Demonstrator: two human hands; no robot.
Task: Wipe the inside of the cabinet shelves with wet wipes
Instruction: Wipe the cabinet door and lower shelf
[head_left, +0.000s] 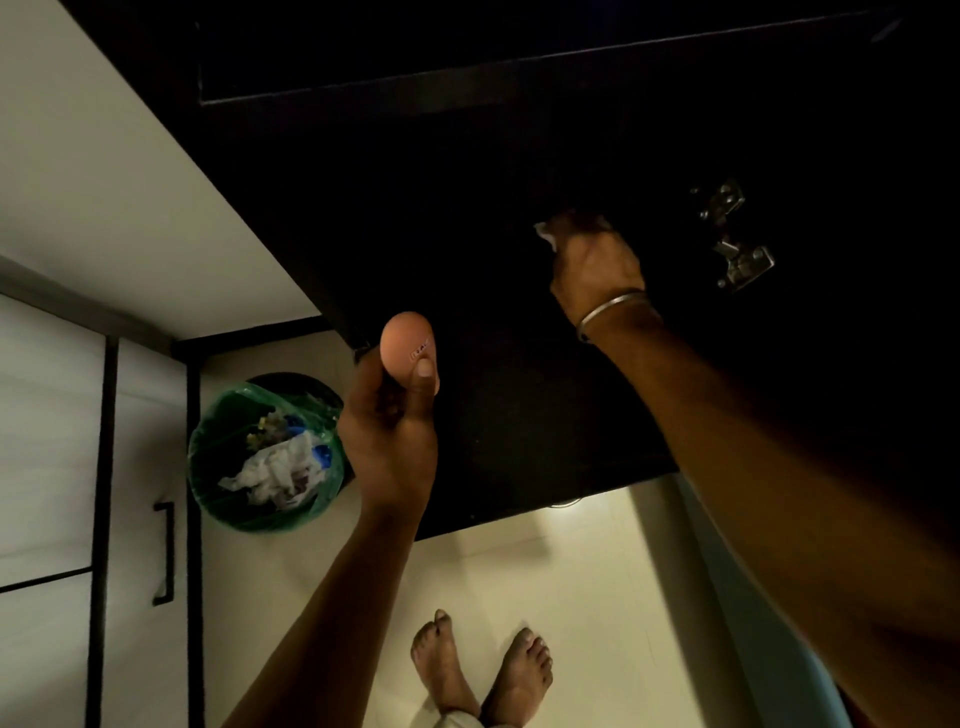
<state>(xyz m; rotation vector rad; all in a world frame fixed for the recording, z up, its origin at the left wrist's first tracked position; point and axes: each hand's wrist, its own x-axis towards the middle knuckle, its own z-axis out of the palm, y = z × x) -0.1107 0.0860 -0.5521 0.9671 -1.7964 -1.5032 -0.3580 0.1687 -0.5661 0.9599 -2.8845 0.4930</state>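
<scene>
1. While the right hand (592, 254) presses a crumpled wet wipe (545, 232) onto the dark cabinet shelf (467, 234), fingers curl over it; wipe sits mid-shelf, near the hinge (735, 236)
2. Left hand (392, 426) grips an egg (407, 345), held up w/ thumb across it, just off the shelf's front-left corner
3. Risk: egg could slip or knock the shelf edge & crack, since attention is on wiping
4. Hard to see: shelf interior v. dark, wipe mostly hidden under fingers; bin (265, 452) on floor below
</scene>
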